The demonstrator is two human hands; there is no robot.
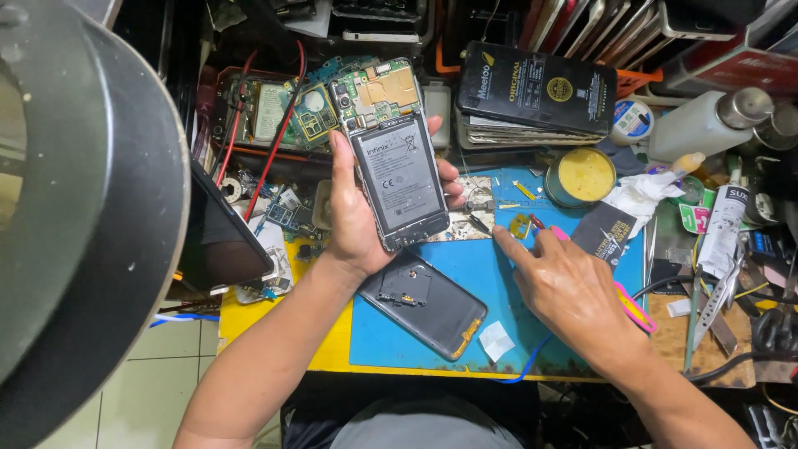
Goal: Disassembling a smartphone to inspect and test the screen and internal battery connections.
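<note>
**Opened phone held over the repair mat**

Head view. We see the left hand [353,218] wrapped around an opened phone [389,154], held upright above the blue mat [465,270]. The thumb lies along the phone's left edge and the fingertips [449,179] curl round its right edge, so the grip is closed firmly on the body. The phone's back is off: we see the grey battery [397,179] and, above it, the green board with a copper shield. The back cover [424,303] lies inner side up on the mat, just below the left wrist and apart from the phone.

The right hand [573,291] rests palm down on the mat, its forefinger stretched toward a small yellow part [520,226]; we cannot tell whether the tip touches it. The other fingers are loosely bent, and a pink tool [636,309] shows beneath them; how it is held is hidden by the hand.

A tin of yellow paste [584,175] stands just beyond the mat. A large dark lamp head [83,216] fills the left of the view and hides that end of the bench. The clutter at the bench's rear is too crowded to make out.
</note>
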